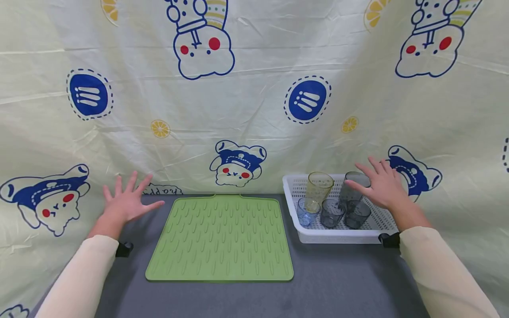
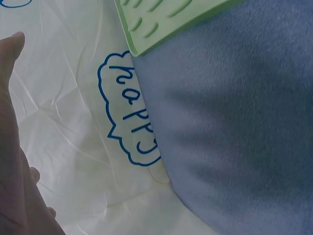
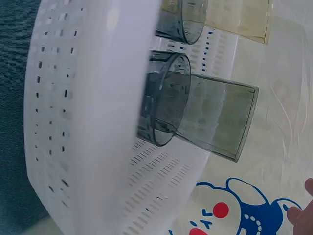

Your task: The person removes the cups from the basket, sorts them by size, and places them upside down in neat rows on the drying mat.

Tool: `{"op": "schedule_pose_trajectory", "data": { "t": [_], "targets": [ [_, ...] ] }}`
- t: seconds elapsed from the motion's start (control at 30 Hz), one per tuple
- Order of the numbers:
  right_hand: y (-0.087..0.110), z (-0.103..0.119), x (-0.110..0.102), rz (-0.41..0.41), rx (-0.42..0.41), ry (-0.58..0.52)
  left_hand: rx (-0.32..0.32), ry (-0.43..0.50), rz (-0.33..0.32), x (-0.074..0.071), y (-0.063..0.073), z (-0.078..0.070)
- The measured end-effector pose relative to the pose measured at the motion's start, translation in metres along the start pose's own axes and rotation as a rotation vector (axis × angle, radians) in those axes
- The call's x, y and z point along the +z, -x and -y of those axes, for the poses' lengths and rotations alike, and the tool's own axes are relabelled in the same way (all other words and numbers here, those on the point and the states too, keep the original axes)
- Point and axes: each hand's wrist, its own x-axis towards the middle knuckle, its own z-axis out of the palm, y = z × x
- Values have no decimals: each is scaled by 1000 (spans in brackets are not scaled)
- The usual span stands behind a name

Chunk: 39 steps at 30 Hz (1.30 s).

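My left hand [image 1: 125, 201] is spread with straight fingers, held up left of a green ridged mat [image 1: 220, 238], and touches nothing. In the left wrist view its thumb [image 2: 11, 54] shows at the left edge, with a corner of the mat at the top. My right hand [image 1: 379, 183], also spread, hovers over the right part of a white perforated basket [image 1: 338, 238]. Inside the basket stand a tall yellowish glass [image 1: 320, 183], a tall grey glass [image 1: 350, 187], a short blue glass [image 1: 308, 214] and two short dark glasses [image 1: 332, 214]. The right hand holds nothing.
The mat and basket stand side by side on a dark grey tabletop [image 1: 222, 300]. Behind them hangs a pale cloth [image 1: 246, 106] printed with cartoon figures and orange slices, meeting the table's back edge. A black band [image 1: 389, 240] sits at the right wrist.
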Motion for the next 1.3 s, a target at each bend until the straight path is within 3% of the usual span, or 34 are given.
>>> {"op": "schedule_pose_trajectory", "data": {
  "t": [0.2, 0.63, 0.9, 1.3],
  "targets": [
    [10, 2, 4, -52, -49, -38, 2, 7, -30, 9, 5, -5],
    [30, 3, 18, -80, -102, -226, 30, 36, -118, 30, 20, -30],
    [36, -2, 26, -42, -31, -350, 65, 95, -155, 44, 29, -46],
    [42, -8, 32, 23, 37, -429, 117, 247, -198, 66, 43, -77]
  ]
}}
